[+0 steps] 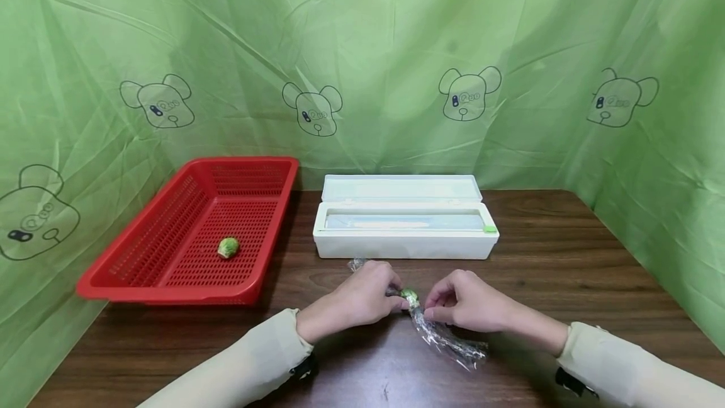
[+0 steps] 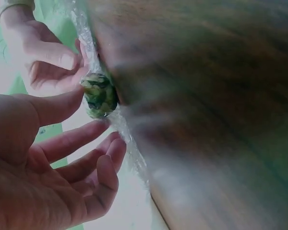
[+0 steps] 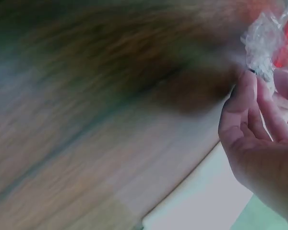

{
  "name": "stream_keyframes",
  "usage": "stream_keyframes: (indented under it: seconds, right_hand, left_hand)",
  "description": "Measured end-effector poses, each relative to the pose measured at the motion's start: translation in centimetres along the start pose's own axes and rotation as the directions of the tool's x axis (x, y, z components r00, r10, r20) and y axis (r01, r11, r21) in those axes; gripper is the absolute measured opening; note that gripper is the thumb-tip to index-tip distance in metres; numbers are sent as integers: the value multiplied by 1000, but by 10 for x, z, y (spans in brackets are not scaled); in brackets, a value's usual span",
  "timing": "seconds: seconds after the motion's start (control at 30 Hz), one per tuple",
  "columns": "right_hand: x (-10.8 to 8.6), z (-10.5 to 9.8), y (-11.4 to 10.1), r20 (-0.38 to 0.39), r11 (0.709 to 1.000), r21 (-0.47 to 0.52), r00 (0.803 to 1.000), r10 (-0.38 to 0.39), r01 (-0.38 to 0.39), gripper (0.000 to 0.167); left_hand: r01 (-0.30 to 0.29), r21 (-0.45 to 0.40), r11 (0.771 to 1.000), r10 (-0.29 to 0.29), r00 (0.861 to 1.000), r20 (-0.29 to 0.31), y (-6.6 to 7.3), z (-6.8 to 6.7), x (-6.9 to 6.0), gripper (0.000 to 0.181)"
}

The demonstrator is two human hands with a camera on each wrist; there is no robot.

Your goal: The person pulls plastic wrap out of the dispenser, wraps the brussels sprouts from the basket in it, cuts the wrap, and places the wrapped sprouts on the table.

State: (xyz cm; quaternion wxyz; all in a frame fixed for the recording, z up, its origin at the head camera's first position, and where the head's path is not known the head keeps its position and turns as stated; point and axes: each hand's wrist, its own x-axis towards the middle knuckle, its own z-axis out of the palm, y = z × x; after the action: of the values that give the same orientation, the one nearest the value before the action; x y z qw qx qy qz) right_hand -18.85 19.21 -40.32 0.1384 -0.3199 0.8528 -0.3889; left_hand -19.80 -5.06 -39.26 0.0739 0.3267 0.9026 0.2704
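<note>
Table (image 1: 572, 257) carries red basket (image 1: 170, 293) and white box (image 1: 404, 246), presumably set within reach. Right hand (image 1: 478, 304): fingers curled, cannot tell if gripping. Left hand (image 1: 362, 294): thumb and forefinger pinching, apparently for steadiness. Clear film (image 1: 444, 337) (tails both sides) encloses the pinched sprout (image 2: 101, 97), before the box.

We are looking at a green sheet (image 1: 391, 11) that is hanging in creases along the back and both sides, printed animal heads (image 1: 470, 98) (round-eared ones) running across it. Below, a brown wood table (image 1: 544, 232) is showing its grain, and a pale sheen (image 1: 382, 361) is lying on its near part.
</note>
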Motion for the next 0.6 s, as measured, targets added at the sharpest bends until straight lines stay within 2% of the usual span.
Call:
stream_keyframes:
  seconds: [0.1, 0.2, 0.27, 0.4, 0.6]
  right_hand:
    - [-7, -6, 5, 34, 995, -22, 995, -96, 96, 21]
    - [-13, -8, 11, 71, 974, -38, 973, -221, 224, 41]
    - [-15, -7, 14, 94, 958, -38, 955, -280, 284, 46]
    - [-16, -4, 16, 127, 944, -29, 938, -322, 328, 37]
    - [-17, 0, 16, 128, 925, -35, 920, -371, 378, 17]
  left_hand:
    - [-7, 32, 999, 8, 1000, -23, 2, 0, 0, 15]
    - [-1, 40, 999, 3, 999, -52, 5, 1, -2, 24]
    - [-2, 31, 1000, 4, 998, -66, 7, 2, -2, 27]
    - [-9, 16, 1000, 11, 997, -76, 10, 5, -1, 25]
    - [-11, 10, 1000, 12, 997, -70, 11, 7, 2, 22]
